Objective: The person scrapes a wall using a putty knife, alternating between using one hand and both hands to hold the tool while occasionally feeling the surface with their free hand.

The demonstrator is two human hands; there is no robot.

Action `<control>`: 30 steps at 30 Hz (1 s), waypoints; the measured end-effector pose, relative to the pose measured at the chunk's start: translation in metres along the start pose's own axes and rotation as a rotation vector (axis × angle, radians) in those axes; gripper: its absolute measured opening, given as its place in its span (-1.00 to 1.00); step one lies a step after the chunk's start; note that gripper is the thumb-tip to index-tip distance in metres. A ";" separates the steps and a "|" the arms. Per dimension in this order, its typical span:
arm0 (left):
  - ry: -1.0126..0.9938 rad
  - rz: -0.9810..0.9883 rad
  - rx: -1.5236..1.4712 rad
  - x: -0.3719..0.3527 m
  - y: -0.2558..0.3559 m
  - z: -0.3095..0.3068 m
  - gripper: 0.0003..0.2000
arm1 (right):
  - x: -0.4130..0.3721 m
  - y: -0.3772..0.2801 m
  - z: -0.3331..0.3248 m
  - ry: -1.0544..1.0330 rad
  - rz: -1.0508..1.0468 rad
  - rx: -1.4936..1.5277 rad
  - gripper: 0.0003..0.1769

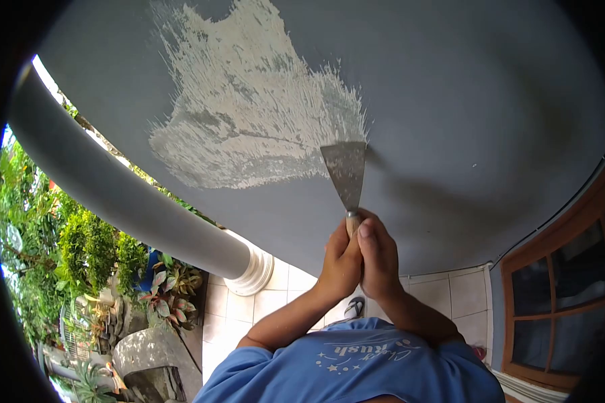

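Observation:
A putty knife with a wide, speckled metal blade points up at the grey wall. Both of my hands are wrapped round its wooden handle. My left hand grips from the left side, and my right hand closes over from the right with its thumb near the top of the handle. The blade's wide edge meets the lower right border of a rough, pale scraped patch, where the grey paint is gone. Most of the handle is hidden by my fingers.
A grey round column with a white base stands at the left. Beyond it are green plants and rocks. A wood-framed window is at the right. Light tiles cover the floor, and a sandal shows below my hands.

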State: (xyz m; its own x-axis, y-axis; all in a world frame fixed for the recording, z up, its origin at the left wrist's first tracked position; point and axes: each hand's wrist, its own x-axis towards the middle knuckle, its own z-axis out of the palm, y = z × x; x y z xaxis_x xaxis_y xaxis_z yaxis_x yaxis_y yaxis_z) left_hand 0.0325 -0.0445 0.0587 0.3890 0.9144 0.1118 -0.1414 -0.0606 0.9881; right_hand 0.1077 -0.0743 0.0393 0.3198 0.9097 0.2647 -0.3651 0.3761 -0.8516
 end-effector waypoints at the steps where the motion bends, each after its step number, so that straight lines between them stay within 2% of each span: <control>1: 0.033 -0.037 0.004 0.001 -0.006 0.001 -0.78 | -0.001 0.008 -0.002 0.012 0.024 0.028 -0.56; 5: -0.031 -0.042 -0.072 0.001 0.009 -0.002 -0.77 | 0.006 -0.001 0.003 -0.018 0.065 0.023 -0.57; 9: -0.056 0.047 0.069 -0.003 0.027 -0.008 -0.76 | 0.004 -0.003 0.015 -0.014 0.024 0.026 -0.57; 12: 0.008 0.009 0.004 -0.008 0.005 -0.019 -0.75 | -0.002 0.016 0.017 -0.002 0.056 0.024 -0.56; 17: -0.019 0.117 0.113 0.017 0.009 -0.008 -0.73 | 0.024 0.021 0.009 0.029 -0.064 0.010 -0.48; 20: -0.063 0.096 0.105 0.019 0.022 -0.003 -0.72 | 0.024 -0.005 0.011 0.036 -0.056 0.052 -0.55; 23: -0.031 0.097 0.058 0.005 0.006 -0.007 -0.74 | 0.009 0.010 0.008 0.054 -0.028 0.023 -0.56; 25: 0.016 0.014 0.024 0.004 -0.009 -0.005 -0.75 | 0.003 0.019 0.008 0.072 0.019 0.036 -0.56; 28: -0.005 -0.056 -0.050 0.015 -0.013 -0.013 -0.77 | 0.013 0.015 0.004 0.028 0.076 0.023 -0.57; 30: -0.025 -0.033 0.000 0.013 -0.013 -0.019 -0.76 | 0.014 0.017 0.009 0.026 0.055 0.034 -0.58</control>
State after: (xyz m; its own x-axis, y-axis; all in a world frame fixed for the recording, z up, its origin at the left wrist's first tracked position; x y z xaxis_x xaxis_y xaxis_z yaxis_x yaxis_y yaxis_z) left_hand 0.0222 -0.0240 0.0458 0.4164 0.9056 0.0813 -0.1281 -0.0301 0.9913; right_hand 0.0987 -0.0535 0.0326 0.3210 0.9245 0.2057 -0.4122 0.3319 -0.8485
